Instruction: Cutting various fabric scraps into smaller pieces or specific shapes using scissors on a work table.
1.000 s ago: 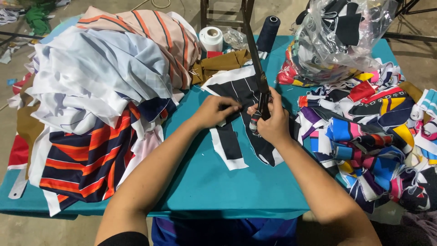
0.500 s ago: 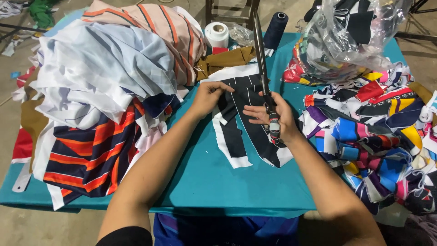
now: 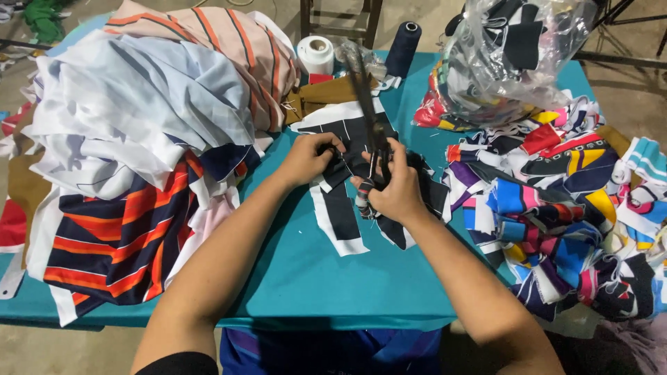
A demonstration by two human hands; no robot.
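Note:
My right hand (image 3: 392, 187) grips the handles of long dark scissors (image 3: 367, 104), whose blades point away from me toward the back of the teal table (image 3: 326, 285). My left hand (image 3: 309, 158) pinches a dark navy and white fabric piece (image 3: 340, 215) that lies between both hands, right beside the scissors. The cloth bunches up where the two hands meet, and its lower end trails flat toward me.
A tall heap of pale blue, white and striped cloth (image 3: 139, 125) fills the left. Colourful fabric scraps (image 3: 570, 208) pile up on the right under a clear plastic bag (image 3: 514, 55). A white tape roll (image 3: 316, 54) and a dark thread cone (image 3: 403, 48) stand at the back.
Both hands have drawn closer together and bunched the navy and white piece. The scissors stay in my right hand, still pointing away.

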